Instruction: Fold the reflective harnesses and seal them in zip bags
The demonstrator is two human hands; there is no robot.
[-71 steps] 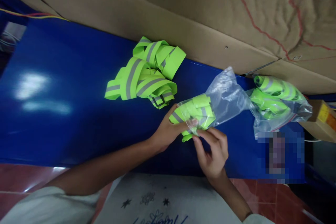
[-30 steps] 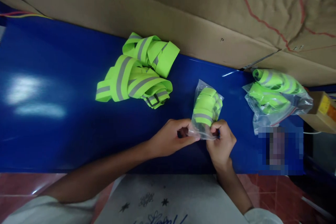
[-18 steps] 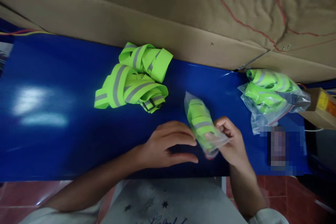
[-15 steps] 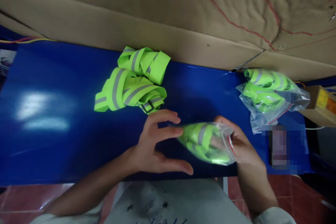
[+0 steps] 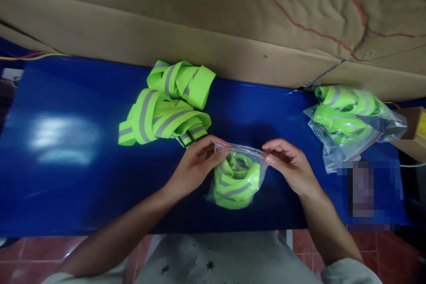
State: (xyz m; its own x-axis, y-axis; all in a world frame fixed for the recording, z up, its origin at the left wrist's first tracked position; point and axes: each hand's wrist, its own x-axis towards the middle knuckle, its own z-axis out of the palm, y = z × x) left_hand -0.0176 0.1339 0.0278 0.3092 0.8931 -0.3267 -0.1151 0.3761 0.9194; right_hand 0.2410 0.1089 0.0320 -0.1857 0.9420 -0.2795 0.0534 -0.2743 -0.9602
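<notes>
A clear zip bag (image 5: 238, 177) with a red-lined top edge hangs upright before me, holding a folded neon-yellow reflective strap (image 5: 234, 191) with grey stripes. My left hand (image 5: 199, 159) pinches the bag's top left corner between thumb and fingers. At the opposite top corner, my right hand (image 5: 288, 162) has its thumb and fingertips closed on the bag's edge. Just beyond my left hand lie loose reflective straps (image 5: 163, 115) in two bundles, one with a black buckle (image 5: 189, 137) showing.
To the right, more bagged reflective straps (image 5: 346, 111) lie near a cardboard box (image 5: 412, 135). A pixelated object (image 5: 362, 191) rests on the blue table (image 5: 83, 186). Brown board (image 5: 166, 22) stands along the table's back edge.
The bag has turned so its opening faces away from me and moved left. My right hand has come out of its mouth, and my left hand has gone from spread fingers to gripping a corner.
</notes>
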